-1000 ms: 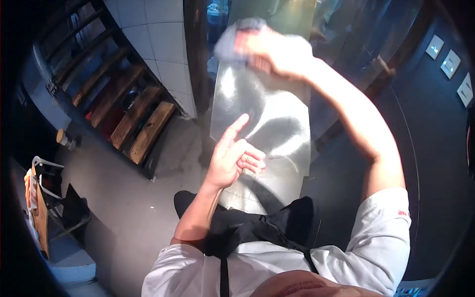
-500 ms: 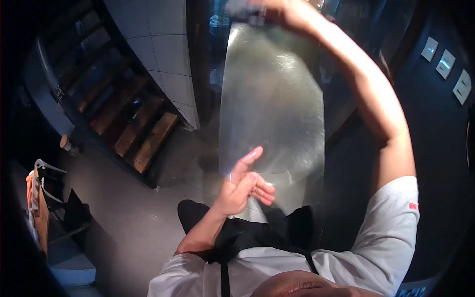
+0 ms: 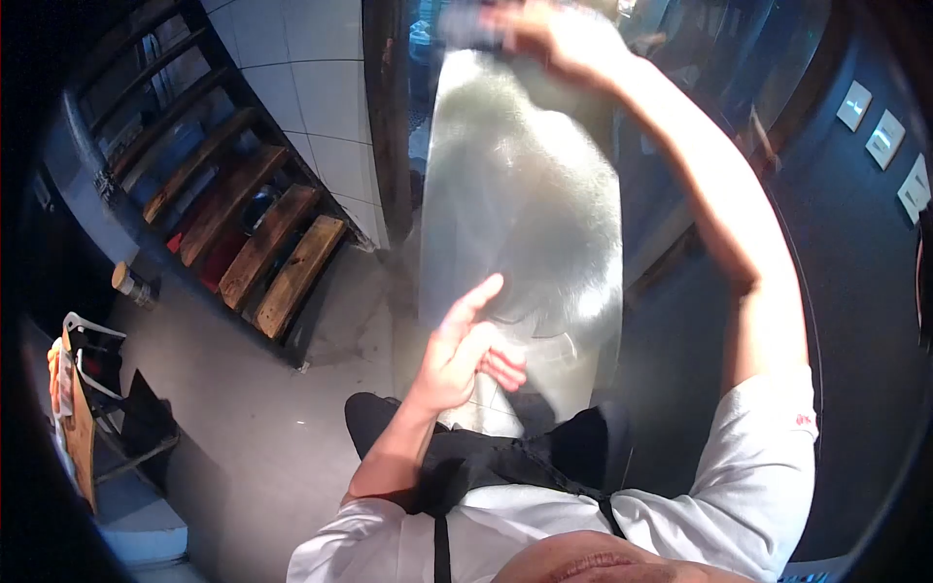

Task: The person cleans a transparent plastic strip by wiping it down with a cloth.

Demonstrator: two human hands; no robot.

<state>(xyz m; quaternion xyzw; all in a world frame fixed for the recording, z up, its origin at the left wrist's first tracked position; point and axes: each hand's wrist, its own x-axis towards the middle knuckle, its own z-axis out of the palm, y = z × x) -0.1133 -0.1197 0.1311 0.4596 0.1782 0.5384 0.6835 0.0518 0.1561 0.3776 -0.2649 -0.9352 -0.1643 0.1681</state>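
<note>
A tall shiny panel [image 3: 544, 194], streaked with cloudy wipe marks, stands upright in front of me. High up at its top edge, my right hand [image 3: 559, 34] is closed on a greyish cloth [image 3: 471, 24]; both are blurred by motion. My left hand [image 3: 457, 360] is lower down, before the panel's lower part. Its index finger points up and the other fingers are loosely bent, with nothing held. Whether that fingertip touches the panel I cannot tell.
Wooden stairs [image 3: 272, 243] with a dark frame rise at the left, beside a tiled wall [image 3: 326, 107]. A small container [image 3: 134, 284] stands on the grey floor [image 3: 253, 437]. Farther left is a folding chair [image 3: 92, 360]. White switch plates [image 3: 884, 139] sit on the dark right wall.
My right hand and the cloth have shifted slightly at the top of the panel. The left hand has moved a little left and up. The view has turned slightly.
</note>
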